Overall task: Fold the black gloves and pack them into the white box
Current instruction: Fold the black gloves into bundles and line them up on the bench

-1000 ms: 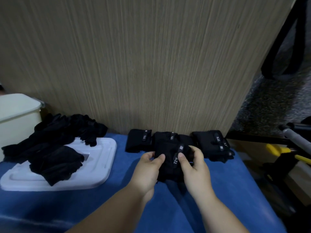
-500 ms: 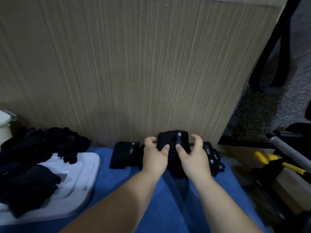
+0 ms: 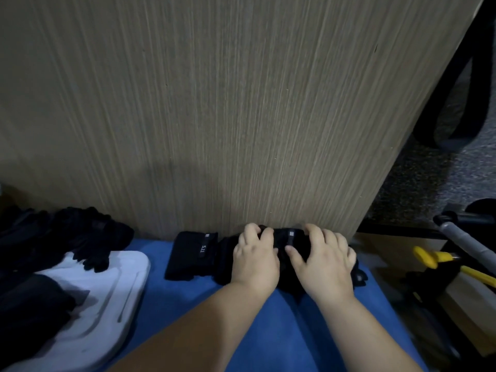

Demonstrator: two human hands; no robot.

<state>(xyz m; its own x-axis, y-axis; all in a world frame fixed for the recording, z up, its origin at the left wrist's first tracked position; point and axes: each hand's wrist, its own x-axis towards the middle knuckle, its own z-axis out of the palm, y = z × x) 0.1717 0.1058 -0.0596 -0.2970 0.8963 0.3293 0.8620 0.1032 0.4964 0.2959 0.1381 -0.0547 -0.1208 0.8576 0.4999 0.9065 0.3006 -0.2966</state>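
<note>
gripping folded glove (image 3: 291,238), mostly hidden under left hand (image 3: 255,261), right hand (image 3: 323,263).

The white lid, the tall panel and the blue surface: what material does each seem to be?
The white lid looks like moulded plastic, matt, with pressed grooves. The panel is wood or wood-look laminate, matt: fine straight grain lines. The blue surface is likely cloth, soft-looking, no shine.

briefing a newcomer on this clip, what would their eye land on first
Most likely the two bare hands, left hand and right hand, side by side at the far edge of the blue cloth, gripping a folded black glove against the tall wood-grain panel. Next, the loose heap of black gloves spilling over a white tray at the left.
</note>
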